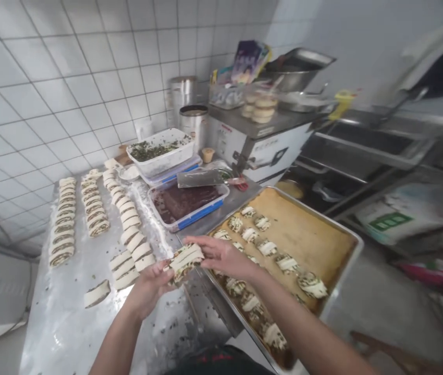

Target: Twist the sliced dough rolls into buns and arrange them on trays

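Observation:
Between my two hands is a piece of filled dough roll [185, 260], pale with green filling along its layers. My left hand [151, 286] grips its left end from below, and my right hand [225, 255] has its fingers on the right end. They hold it above the table's right edge, beside a baking tray [350, 250] with several shaped rolls [267, 247] on it. To the left, cut dough rolls [131, 224] lie in rows on the metal table [57, 333]. One single slice [97, 294] sits apart, near the front.
A plastic box of dark red paste [186, 200] stands behind my hands, with a cleaver [201, 178] across its rim. Behind it is a white tub of chopped greens [161, 151]. A metal-topped cabinet [260, 140] at the back carries bags and pans. Shelving [362, 146] stands to the right.

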Action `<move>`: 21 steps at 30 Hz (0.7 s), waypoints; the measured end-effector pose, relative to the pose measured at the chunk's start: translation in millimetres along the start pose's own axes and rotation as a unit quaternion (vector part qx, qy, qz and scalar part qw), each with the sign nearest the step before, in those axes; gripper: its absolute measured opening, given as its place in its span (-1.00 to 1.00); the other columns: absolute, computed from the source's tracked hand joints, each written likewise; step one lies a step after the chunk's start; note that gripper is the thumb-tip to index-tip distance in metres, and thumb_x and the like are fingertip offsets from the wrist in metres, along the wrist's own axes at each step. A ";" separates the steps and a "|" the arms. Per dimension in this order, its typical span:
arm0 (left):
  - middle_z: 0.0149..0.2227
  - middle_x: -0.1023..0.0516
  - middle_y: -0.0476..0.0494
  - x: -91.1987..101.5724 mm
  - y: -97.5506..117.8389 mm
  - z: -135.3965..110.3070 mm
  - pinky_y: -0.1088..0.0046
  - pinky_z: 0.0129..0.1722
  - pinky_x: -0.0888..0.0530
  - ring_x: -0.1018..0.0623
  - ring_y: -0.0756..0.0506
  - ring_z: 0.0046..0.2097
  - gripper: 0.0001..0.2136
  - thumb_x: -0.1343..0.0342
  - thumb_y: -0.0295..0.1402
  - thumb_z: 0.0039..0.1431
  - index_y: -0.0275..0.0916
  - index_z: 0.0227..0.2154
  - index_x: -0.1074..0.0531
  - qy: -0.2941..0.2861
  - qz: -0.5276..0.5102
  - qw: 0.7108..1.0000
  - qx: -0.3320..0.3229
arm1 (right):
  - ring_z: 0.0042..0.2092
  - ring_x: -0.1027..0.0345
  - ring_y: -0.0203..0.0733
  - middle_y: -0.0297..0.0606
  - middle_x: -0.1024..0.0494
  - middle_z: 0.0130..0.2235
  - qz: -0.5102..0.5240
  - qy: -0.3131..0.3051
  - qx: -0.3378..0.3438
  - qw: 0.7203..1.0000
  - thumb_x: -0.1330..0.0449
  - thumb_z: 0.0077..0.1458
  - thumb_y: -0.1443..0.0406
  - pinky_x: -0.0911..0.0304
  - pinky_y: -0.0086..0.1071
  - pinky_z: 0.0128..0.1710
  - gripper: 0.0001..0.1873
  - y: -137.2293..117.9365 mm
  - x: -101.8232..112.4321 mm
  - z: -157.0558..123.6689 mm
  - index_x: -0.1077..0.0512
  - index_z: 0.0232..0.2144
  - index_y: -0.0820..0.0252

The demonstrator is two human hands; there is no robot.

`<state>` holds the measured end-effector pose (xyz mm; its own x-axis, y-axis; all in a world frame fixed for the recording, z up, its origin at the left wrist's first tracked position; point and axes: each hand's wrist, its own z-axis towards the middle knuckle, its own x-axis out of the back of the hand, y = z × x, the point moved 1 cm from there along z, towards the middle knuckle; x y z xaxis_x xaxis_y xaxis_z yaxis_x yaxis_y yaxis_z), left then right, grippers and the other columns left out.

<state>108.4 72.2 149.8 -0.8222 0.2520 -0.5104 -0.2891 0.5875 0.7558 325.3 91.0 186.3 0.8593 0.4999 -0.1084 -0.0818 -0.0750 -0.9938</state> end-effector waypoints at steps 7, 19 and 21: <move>-0.17 -0.49 -0.30 -43.7 5.6 -8.7 0.44 -0.35 -0.47 -0.53 -0.15 -0.24 -0.61 -0.18 -0.27 -0.03 -0.34 -0.12 -0.39 -0.083 0.096 0.991 0.038 | -0.17 -0.38 -0.19 -0.16 -0.50 -0.17 0.002 0.068 0.092 0.993 -0.29 -0.11 0.29 -0.29 -0.32 -0.17 -0.79 -24.8 22.3 -32.4 -0.48 -0.34 0.24; -0.19 -0.52 -0.07 -98.0 -30.1 29.6 0.46 -0.05 -0.34 -0.46 -0.06 -0.09 -0.64 -0.27 -0.40 -0.18 -0.22 -0.22 -0.43 0.087 -0.059 0.985 -0.134 | -0.27 -0.40 -0.18 -0.23 -0.54 -0.30 0.201 0.261 0.044 0.943 -0.39 -0.33 0.27 -0.28 -0.26 -0.19 -0.54 22.1 4.6 -44.5 -0.47 -0.27 0.20; -0.18 -0.50 -0.05 -102.0 -35.2 37.4 0.48 -0.05 -0.33 -0.44 -0.07 -0.06 -0.63 -0.26 -0.36 -0.16 -0.20 -0.20 -0.40 0.121 -0.054 0.978 -0.159 | -0.34 -0.40 -0.22 -0.26 -0.54 -0.38 0.180 0.303 0.034 0.935 -0.38 -0.32 0.22 -0.30 -0.30 -0.25 -0.63 26.1 -2.3 -42.7 -0.47 -0.37 0.23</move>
<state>220.8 54.5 159.9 -0.8597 -0.0111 -0.5107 -0.4865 0.3225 0.8120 342.8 51.1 161.5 0.8965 -0.1304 -0.4233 -0.4351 -0.0797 -0.8969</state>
